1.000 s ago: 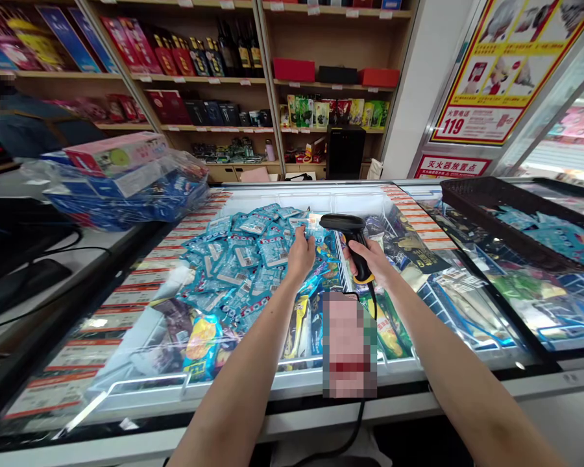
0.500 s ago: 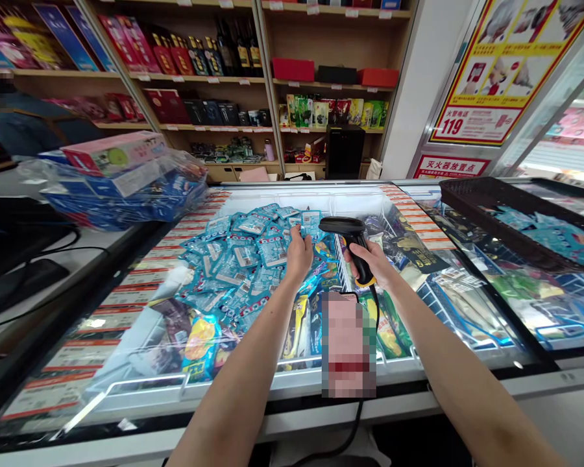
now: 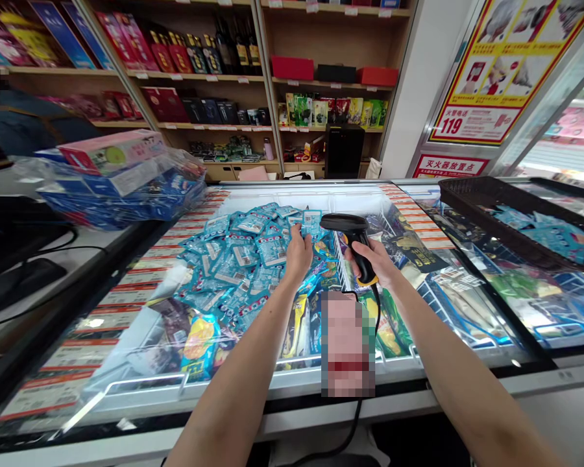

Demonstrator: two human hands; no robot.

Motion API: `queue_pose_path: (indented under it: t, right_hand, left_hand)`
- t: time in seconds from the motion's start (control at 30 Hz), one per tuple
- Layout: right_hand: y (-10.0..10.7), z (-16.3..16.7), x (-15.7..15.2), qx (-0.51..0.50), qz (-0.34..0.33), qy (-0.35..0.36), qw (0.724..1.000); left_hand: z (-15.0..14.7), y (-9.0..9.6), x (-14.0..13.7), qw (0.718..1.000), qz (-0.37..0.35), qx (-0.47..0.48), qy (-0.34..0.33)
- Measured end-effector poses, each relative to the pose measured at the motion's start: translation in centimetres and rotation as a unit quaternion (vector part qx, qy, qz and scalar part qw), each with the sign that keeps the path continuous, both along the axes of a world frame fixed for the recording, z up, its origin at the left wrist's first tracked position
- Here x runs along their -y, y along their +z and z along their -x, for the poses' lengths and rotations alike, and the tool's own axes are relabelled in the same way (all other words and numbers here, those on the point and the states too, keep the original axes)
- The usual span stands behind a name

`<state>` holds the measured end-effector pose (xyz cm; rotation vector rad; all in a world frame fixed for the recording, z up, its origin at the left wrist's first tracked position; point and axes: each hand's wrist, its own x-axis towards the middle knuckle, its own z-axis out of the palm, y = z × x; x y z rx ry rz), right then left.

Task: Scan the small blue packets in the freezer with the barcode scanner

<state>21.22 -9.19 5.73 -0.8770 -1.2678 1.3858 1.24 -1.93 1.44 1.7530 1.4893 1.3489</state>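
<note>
My left hand (image 3: 299,251) is at the right side of a heap of small blue packets (image 3: 243,256). Its fingers are closed at the edge of one blue packet (image 3: 312,222), whose printed back with a barcode faces me. My right hand (image 3: 377,261) is wrapped around the handle of a black barcode scanner (image 3: 353,235). The scanner's head points left, just right of that packet and apart from it. A cable hangs from the handle. The heap lies on the glass top of a chest freezer (image 3: 350,202).
A phone with a blurred screen (image 3: 346,344) lies near the front edge. To the right, a dark basket (image 3: 472,201) holds more blue packets. Plastic-wrapped boxes (image 3: 121,175) stand at left, with a person (image 3: 34,113) behind. Stocked shelves (image 3: 199,78) line the back.
The scanner in my right hand has shifted very slightly to the right. My left hand and the packets look almost the same.
</note>
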Motion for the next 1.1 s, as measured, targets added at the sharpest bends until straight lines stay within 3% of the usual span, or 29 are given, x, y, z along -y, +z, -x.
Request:
queue_pose_path:
  t: [0.23,0.47,0.6,0.77,0.9,1.0,1.1]
  right_hand:
    - [-1.2,-1.6,-1.2,-0.026,0.049,-0.029,0.998]
    - [-1.9,-2.3,-1.7,-0.027,0.102,-0.039,0.994]
    - [-2.1,-2.1,-2.0,-0.041,0.123,-0.096,0.987]
    - [-2.7,-2.0,-2.5,0.088,0.07,-0.163,0.98]
    - [-2.9,-2.2,-2.6,0.257,-0.053,-0.23,0.937]
    - [-2.9,-2.0,-2.5,0.345,-0.069,-0.279,0.894]
    - [-2.9,-1.4,-2.4,0.409,-0.062,-0.313,0.855]
  left_hand:
    - [-0.1,0.9,0.2,0.995,-0.001,-0.097,-0.007]
    - [-0.6,0.8,0.4,0.981,-0.051,-0.189,0.017]
    - [-0.7,0.3,0.3,0.972,-0.085,-0.219,0.018]
    - [-0.7,0.2,0.4,0.953,-0.133,-0.272,-0.002]
    - [-0.8,0.7,1.0,0.923,-0.145,-0.355,0.021]
    - [-0.9,1.7,1.5,0.912,-0.151,-0.378,0.042]
    - [-0.8,2.9,1.6,0.924,-0.135,-0.352,0.065]
